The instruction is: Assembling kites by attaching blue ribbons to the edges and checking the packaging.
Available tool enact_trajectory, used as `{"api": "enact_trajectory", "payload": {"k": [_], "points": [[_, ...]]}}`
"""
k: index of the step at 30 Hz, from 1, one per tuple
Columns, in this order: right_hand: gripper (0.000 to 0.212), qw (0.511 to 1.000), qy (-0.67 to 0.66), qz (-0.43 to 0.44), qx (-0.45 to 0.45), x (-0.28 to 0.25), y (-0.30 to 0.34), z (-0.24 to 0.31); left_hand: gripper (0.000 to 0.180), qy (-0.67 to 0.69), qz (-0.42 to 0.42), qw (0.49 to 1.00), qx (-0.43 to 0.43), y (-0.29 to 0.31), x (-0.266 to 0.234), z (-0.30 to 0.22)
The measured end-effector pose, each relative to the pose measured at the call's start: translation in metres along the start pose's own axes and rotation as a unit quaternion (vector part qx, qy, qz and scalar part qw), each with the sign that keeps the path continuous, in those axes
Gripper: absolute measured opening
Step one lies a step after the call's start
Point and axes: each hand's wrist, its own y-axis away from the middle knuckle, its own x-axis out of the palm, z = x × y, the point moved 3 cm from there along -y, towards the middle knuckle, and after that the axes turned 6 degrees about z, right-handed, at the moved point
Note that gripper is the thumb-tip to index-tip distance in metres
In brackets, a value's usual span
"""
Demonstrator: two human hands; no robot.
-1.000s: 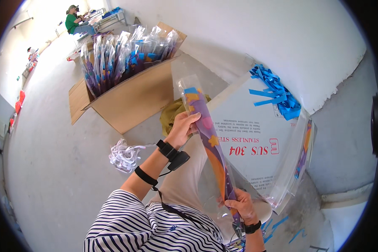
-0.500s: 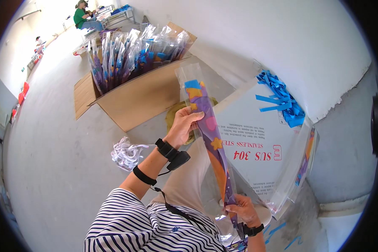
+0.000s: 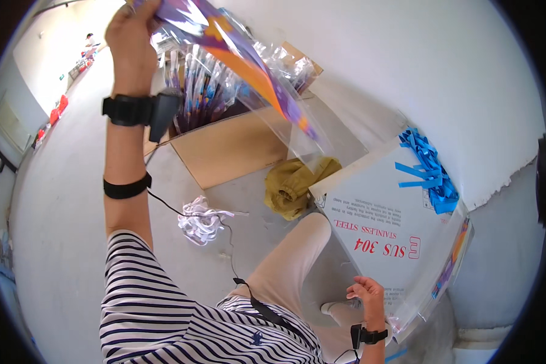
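Note:
My left hand is raised at the upper left, its fingers closed on the top end of a long clear plastic sleeve. Inside is a folded purple-and-orange printed piece with star shapes. The sleeve slants down to the right, in front of an open cardboard box packed with several similar sleeves. Low on the right, my right hand holds nothing, its fingers loosely bent and apart, beside a grey-white sheet-covered board.
Blue ribbon strips lie on the board's far right, with another printed sleeve along its right side. An olive cloth lies between box and board. A white cord bundle is on the floor. A wall stands at right.
My left hand has lifted the sleeve up and to the left, over the box. My right hand has let go of its lower end. The view has shifted.

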Motion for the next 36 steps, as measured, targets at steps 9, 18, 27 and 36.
{"api": "enact_trajectory", "payload": {"k": [9,18,27,36], "points": [[0.027,0.998,-0.026,0.048,0.044,0.036,-0.008,-0.001,0.016,-0.080,0.051,0.984,0.152,-0.004,0.090,0.000],[0.028,0.995,-0.056,-0.039,0.076,0.019,0.018,-0.040,0.021,-0.236,0.111,0.965,0.034,0.069,0.087,0.170],[0.026,0.989,-0.089,-0.055,0.107,0.024,0.011,-0.050,0.024,-0.290,0.120,0.949,-0.002,0.046,0.092,0.182],[0.023,0.990,-0.095,-0.044,0.096,0.034,-0.006,-0.069,0.026,-0.412,0.218,0.881,-0.084,0.092,0.081,0.298]]}}
